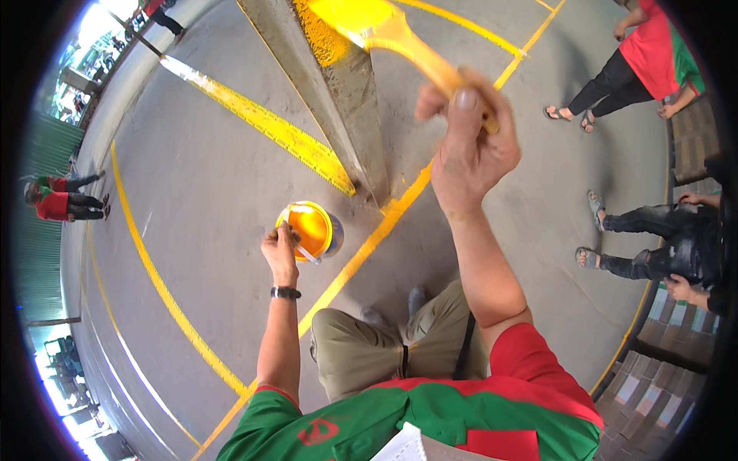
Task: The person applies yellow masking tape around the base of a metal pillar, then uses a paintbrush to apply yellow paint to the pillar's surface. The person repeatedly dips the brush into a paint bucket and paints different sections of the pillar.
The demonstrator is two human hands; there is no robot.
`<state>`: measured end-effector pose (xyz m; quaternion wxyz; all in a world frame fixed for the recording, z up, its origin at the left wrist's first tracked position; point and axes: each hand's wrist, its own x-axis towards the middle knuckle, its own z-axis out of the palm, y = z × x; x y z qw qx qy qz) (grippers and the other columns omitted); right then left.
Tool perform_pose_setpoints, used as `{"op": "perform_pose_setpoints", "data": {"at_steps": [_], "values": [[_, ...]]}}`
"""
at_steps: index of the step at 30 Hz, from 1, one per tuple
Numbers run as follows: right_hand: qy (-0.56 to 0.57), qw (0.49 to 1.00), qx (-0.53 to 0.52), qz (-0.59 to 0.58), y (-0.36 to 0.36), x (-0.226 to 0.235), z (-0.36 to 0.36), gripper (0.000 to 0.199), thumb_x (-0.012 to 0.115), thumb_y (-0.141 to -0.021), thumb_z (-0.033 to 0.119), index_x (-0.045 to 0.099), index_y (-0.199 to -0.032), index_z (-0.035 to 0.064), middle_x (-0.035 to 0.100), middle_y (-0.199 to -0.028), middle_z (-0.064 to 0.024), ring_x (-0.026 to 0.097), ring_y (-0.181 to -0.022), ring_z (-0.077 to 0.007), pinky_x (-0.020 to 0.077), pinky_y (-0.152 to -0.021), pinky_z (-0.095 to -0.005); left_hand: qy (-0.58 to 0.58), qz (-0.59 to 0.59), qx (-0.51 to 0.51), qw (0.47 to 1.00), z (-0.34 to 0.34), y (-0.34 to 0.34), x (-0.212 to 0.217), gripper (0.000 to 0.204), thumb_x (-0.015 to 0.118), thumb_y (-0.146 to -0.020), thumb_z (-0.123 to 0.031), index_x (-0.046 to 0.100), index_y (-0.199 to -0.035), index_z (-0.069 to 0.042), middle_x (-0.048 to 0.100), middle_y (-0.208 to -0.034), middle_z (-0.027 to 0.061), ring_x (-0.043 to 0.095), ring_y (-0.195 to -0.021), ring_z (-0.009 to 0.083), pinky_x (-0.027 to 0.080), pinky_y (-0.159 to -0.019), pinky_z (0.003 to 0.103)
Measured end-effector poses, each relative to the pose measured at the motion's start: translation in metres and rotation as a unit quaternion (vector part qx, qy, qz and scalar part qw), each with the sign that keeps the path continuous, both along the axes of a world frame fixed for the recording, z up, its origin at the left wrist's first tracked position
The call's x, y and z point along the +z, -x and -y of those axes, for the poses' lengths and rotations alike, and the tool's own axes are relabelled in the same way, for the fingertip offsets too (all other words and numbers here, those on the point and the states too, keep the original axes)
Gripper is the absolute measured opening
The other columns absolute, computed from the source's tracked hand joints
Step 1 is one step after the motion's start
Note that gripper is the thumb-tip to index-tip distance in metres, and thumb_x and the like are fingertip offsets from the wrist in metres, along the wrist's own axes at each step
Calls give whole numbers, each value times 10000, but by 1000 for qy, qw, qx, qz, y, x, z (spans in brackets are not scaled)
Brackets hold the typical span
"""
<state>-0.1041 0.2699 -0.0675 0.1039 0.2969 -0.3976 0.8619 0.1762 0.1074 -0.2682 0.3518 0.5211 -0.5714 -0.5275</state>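
Observation:
My right hand (480, 146) is raised with its fingers closed round the wooden handle of a wide paintbrush (411, 44). Wet yellow paint coats the brush head, which is close to the upper part of a grey column (350, 115); I cannot tell whether they touch. Yellow paint covers part of the column's face near the top. Lower left, my left hand (281, 250) grips the white handle of a paint bucket (335, 234) at its near left side. Orange-yellow paint shows inside the bucket, and its rim is smeared yellow.
A yellow-painted strip (269, 131) runs to the column's foot. Yellow lines (369, 246) cross the grey floor. At right, one person in red (649, 46) stands and another in dark trousers (653, 257) is near stacked brown packs (653, 392). More people (58, 201) are far left.

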Motion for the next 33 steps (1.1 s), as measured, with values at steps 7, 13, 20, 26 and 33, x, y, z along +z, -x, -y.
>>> {"op": "perform_pose_setpoints", "data": {"at_steps": [7, 13, 20, 26, 33], "values": [[-59, 992, -57, -99, -6, -25, 41, 237, 684, -1003, 125, 671, -1162, -50, 772, -897, -115, 725, -779, -125, 597, -714, -265, 3, -75, 1, 997, 12, 0, -51, 289, 630, -1016, -210, 679, -838, 13, 613, -662, 28, 539, -576, 97, 414, -558, 254], [-175, 970, -12, -166, -24, -129, -16, 198, 690, -997, 146, 701, -1114, -13, 760, -843, -91, 725, -779, -110, 578, -690, -249, 122, -101, -40, 987, 14, -7, -57, 236, 655, -979, -185, 668, -815, -14, 557, -672, -4, 488, -612, 77, 412, -565, 254], [-369, 812, 211, -401, -73, -197, -3, 161, 670, -980, 165, 718, -1072, 41, 742, -866, -104, 716, -753, -213, 552, -682, -330, 139, -112, -110, 978, -13, -20, -24, 243, 696, -971, -209, 713, -902, 23, 627, -731, 4, 556, -661, 84, 445, -628, 238], [-570, 594, 194, -533, -116, -201, 39, 212, 639, -954, 227, 719, -1049, 55, 711, -890, -159, 689, -954, -353, 528, -855, -489, 159, -85, -135, 974, -41, -5, 0, 269, 700, -954, -193, 708, -828, 44, 655, -711, 14, 564, -631, 71, 459, -610, 234], [-580, 609, 229, -490, -113, -209, 36, 260, 619, -946, 220, 740, -1084, 36, 751, -948, -175, 716, -923, -357, 557, -849, -451, 157, -105, -138, 972, -58, -7, -6, 285, 702, -961, -215, 712, -840, 43, 651, -703, 3, 567, -633, 61, 454, -599, 233]]}}
